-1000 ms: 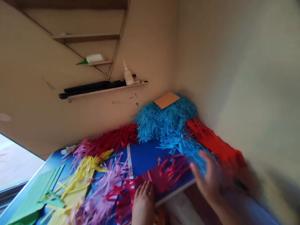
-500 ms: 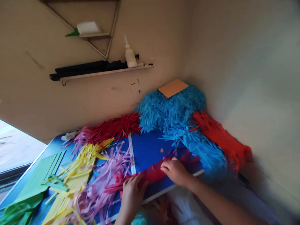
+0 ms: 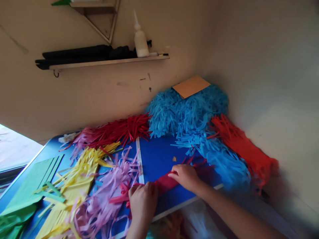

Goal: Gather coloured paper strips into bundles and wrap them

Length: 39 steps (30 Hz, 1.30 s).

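A strip of dark red fringed tissue paper (image 3: 164, 184) lies across the front of the blue table, its cut ends fanning out at both sides. My left hand (image 3: 144, 200) grips it near its left end, fingers curled over the paper. Further right along the same strip, my right hand (image 3: 185, 176) pinches it between thumb and fingers. Lilac fringed paper (image 3: 107, 196) sits just left of my left hand. Close beyond my right hand is light blue fringed paper (image 3: 221, 159). The undersides of both hands' grips are hidden.
Yellow fringe (image 3: 79, 179) and green paper (image 3: 32, 182) cover the table's left. Red fringe (image 3: 117, 131), a blue fringe heap (image 3: 184, 109) topped by an orange card (image 3: 191, 86), and orange-red fringe (image 3: 246, 146) line the walls. A wall shelf (image 3: 109, 62) holds a white glue bottle (image 3: 141, 42).
The camera view has tilted down and shifted slightly, so the shelf sits higher. Both hands stay on the dark red strip, with my left hand's fingers closed more tightly over it.
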### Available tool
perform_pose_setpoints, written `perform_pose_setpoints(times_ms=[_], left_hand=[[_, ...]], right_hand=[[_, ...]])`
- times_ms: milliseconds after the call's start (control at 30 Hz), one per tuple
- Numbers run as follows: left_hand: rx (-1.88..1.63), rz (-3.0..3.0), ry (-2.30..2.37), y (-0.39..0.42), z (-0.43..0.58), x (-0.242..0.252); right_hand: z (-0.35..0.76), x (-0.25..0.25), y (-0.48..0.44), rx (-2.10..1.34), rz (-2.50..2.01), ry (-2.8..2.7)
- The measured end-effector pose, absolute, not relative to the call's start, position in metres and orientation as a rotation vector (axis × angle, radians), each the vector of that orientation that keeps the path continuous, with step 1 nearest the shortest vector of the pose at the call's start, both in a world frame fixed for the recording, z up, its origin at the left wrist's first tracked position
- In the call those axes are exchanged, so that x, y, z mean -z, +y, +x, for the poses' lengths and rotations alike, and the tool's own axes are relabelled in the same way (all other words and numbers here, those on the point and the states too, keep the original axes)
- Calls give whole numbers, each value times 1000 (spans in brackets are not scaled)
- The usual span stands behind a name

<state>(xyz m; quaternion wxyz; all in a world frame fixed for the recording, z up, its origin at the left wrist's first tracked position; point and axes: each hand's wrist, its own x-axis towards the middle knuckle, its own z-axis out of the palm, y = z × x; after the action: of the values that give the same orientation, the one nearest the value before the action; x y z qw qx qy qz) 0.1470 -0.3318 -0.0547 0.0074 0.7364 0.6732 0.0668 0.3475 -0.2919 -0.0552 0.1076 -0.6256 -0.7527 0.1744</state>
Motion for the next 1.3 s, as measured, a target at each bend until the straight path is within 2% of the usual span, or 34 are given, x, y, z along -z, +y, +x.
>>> perform_pose_setpoints(times_ms=[300,400,467,533,600,700,767,1000,1167,1300], left_hand=[[-208,2312,2098,-332,147,54],[-388,2427,2095,-332,146,56],[-472,2584,1903,-330,146,56],[-368,2666,1602,-327,145,54],[-215,2661,1404,-326,145,47],[-149,2669,1372,-330,148,35],[-159,2675,1411,-333,151,30],[-261,2610,1588,-331,152,34],[-395,2531,1603,-333,144,37],[-375,2444,1692,-334,140,44]], right_hand=[[345,58,-289,-527,-1863,-2209],[346,56,-286,-522,-1872,-2218],[351,49,-286,-398,-1905,-2202],[359,40,-290,-175,-1935,-2121],[365,34,-298,-73,-1768,-2155],[367,38,-312,-265,-1211,-2516],[365,46,-315,-374,-1052,-2654],[371,54,-300,-513,-1176,-2464],[376,48,-290,-509,-1223,-2515],[376,53,-277,-533,-1309,-2512]])
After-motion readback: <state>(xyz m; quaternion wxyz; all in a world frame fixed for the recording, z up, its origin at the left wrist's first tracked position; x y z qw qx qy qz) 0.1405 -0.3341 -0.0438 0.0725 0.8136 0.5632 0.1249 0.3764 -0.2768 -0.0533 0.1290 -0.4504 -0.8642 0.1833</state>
